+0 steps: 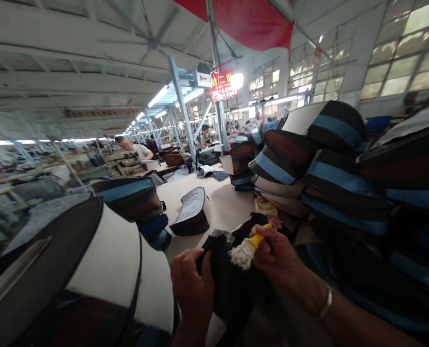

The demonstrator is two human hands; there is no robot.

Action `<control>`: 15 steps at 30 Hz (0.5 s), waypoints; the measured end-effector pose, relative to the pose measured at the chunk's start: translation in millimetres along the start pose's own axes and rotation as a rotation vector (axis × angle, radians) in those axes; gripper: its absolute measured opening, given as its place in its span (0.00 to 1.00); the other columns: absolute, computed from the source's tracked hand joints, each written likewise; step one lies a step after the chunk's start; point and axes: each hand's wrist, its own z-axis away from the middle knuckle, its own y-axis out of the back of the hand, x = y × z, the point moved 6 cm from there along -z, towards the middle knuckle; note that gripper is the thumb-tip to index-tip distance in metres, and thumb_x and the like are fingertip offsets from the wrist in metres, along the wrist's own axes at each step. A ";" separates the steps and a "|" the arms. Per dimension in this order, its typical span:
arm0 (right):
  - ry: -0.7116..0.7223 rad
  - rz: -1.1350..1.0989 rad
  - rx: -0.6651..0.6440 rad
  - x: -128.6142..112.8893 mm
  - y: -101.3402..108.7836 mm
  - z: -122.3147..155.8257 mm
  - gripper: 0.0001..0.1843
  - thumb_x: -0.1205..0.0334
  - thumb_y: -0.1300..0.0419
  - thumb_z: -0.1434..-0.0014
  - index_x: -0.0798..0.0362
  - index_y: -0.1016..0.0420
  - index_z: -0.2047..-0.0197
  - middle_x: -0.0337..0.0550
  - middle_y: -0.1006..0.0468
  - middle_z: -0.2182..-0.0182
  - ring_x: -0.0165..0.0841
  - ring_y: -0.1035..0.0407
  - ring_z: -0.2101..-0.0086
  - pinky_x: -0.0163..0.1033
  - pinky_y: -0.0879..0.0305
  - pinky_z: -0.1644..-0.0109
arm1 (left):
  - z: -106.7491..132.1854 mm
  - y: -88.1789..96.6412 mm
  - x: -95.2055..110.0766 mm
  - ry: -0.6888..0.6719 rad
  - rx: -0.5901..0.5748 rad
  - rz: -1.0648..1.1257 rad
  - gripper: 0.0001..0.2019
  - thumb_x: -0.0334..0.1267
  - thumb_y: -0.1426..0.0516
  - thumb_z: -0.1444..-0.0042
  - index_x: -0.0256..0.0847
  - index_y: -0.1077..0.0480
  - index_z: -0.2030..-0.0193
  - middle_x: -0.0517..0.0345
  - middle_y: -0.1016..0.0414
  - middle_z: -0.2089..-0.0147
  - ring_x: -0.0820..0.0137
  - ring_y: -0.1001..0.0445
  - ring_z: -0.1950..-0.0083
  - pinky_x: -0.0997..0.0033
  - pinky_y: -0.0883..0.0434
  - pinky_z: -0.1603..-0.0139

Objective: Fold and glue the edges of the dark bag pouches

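Note:
My right hand (277,255) is closed round the yellow handle of a brush (243,254), whose bristles are whitish and clumped. The bristles hang over a black fabric piece (227,279); whether they touch it I cannot tell. Gripping the left edge of this piece is my left hand (194,282), with the thumb on the near side. A shiny grey patch shows at the upper edge of the fabric. Beyond my hands, on the pale table (223,205), lies a curved black-and-white bag part (192,209) with a patterned grey face.
Stacked black, blue and white bag parts (340,180) rise close on my right. Large white-and-black parts (106,250) crowd the left, with another stack (131,197) behind them. Farther back, a person (140,152) sits at a work table.

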 end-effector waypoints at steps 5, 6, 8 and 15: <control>-0.019 -0.144 0.024 20.4 -11.4 -10.4 0.20 0.62 0.39 0.39 0.55 0.36 0.82 0.30 0.39 0.90 0.21 0.53 0.87 0.36 0.32 0.70 | 21.2 7.6 9.8 -0.103 -0.194 0.008 0.16 0.42 0.52 0.31 0.41 0.31 0.42 0.48 0.28 0.47 0.61 0.28 0.47 0.60 0.28 0.48; -0.020 -0.166 0.036 23.0 -13.0 -11.5 0.20 0.63 0.40 0.38 0.55 0.35 0.81 0.30 0.39 0.89 0.21 0.52 0.87 0.37 0.31 0.69 | 23.9 7.6 11.8 -0.126 -0.214 -0.029 0.19 0.44 0.50 0.32 0.39 0.33 0.39 0.45 0.30 0.44 0.58 0.30 0.45 0.56 0.28 0.47; -0.025 -0.174 0.045 24.6 -17.3 -13.1 0.20 0.64 0.41 0.37 0.55 0.36 0.81 0.30 0.38 0.89 0.21 0.52 0.87 0.40 0.29 0.66 | 25.1 6.7 13.3 -0.134 -0.209 -0.094 0.23 0.47 0.45 0.37 0.37 0.31 0.39 0.41 0.32 0.44 0.53 0.31 0.44 0.51 0.29 0.47; 0.301 0.268 0.122 -51.2 -39.7 -14.6 0.18 0.59 0.35 0.43 0.54 0.36 0.78 0.28 0.40 0.88 0.21 0.52 0.86 0.36 0.30 0.68 | -1.1 -7.7 3.1 0.259 -0.367 0.355 0.15 0.44 0.44 0.36 0.42 0.23 0.49 0.51 0.26 0.53 0.61 0.26 0.50 0.61 0.30 0.46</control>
